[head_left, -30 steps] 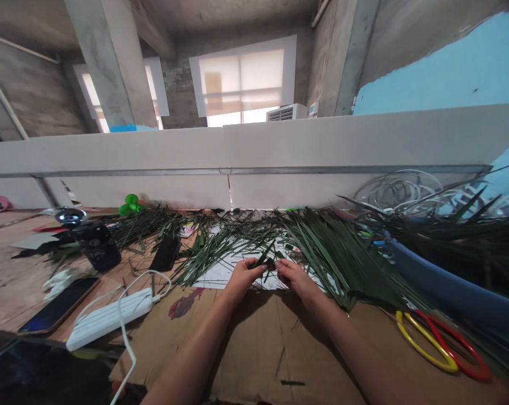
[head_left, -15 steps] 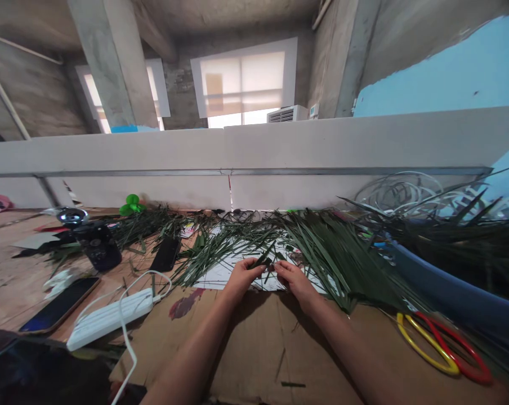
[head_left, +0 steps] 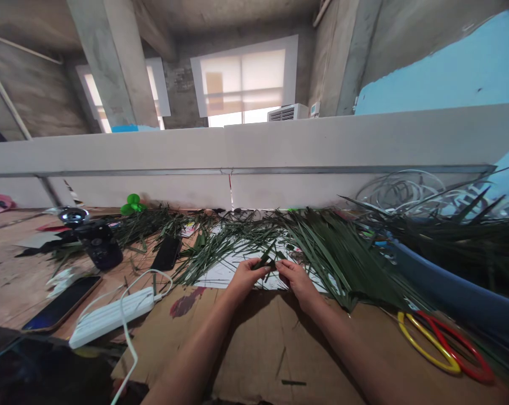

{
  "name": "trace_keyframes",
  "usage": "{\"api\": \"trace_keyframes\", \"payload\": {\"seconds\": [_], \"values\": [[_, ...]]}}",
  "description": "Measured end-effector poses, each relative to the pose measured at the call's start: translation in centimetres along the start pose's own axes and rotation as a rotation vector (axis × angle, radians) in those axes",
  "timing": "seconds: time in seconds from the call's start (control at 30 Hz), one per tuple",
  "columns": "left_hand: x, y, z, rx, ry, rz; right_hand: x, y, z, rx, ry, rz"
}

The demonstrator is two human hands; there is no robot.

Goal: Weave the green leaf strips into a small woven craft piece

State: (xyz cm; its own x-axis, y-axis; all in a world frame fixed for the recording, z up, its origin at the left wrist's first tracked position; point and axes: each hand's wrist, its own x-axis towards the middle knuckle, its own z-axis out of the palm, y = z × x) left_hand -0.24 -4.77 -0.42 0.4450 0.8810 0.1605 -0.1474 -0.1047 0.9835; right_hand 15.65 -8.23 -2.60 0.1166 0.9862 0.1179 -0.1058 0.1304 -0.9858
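My left grip [head_left: 246, 278] is clenched on a dark green palm-leaf strip [head_left: 264, 263] - pinched in the fingers, with the strip angled up and away from me. My right grip [head_left: 295, 279] is closed up just beside it, fingertips at the strip's right side. Can't tell if it's holding the strip or only touching it.

The strip is between my 2 grips, above a white paper sheet [head_left: 229, 275] printed with line marks. My forearms reach out over a brown cardboard sheet [head_left: 254, 360] with a dark red stain [head_left: 184, 302] on it. A small dark strip [head_left: 293, 382] lies near its front edge.

Loose palm leaves [head_left: 343, 259] fan across the paper and off to the right, with more in a blue tub [head_left: 449, 292] at far right. Yellow and red rings [head_left: 440, 349] sit on the cardboard near the tub.

Left of my left grip: white power bank [head_left: 111, 318] with a white cable, 2 phones [head_left: 62, 304] [head_left: 166, 253], and a dark bottle [head_left: 99, 243], all on the wooden surface [head_left: 9, 247]. Coiled white strips [head_left: 400, 188] sit against the low wall [head_left: 153, 152].
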Motion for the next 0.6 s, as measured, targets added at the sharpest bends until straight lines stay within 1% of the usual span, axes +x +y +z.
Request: {"api": "trace_keyframes", "payload": {"seconds": [0.13, 0.23, 0.4, 0.6], "values": [[-0.1, 0.3, -0.2, 0.015, 0.055, -0.030, -0.4, -0.6, -0.2, 0.006, 0.018, 0.046], [0.0, 0.1, -0.3, 0.018, 0.057, -0.044, -0.5, -1.0, -0.4, 0.021, 0.031, 0.082], [0.1, -0.5, 0.0, -0.001, -0.028, -0.027, 0.0, -1.0, -0.2, 0.070, 0.082, -0.033], [-0.3, -0.4, 0.0, -0.007, -0.086, -0.163, 0.0, -1.4, -0.4, 0.091, 0.087, -0.063]]}}
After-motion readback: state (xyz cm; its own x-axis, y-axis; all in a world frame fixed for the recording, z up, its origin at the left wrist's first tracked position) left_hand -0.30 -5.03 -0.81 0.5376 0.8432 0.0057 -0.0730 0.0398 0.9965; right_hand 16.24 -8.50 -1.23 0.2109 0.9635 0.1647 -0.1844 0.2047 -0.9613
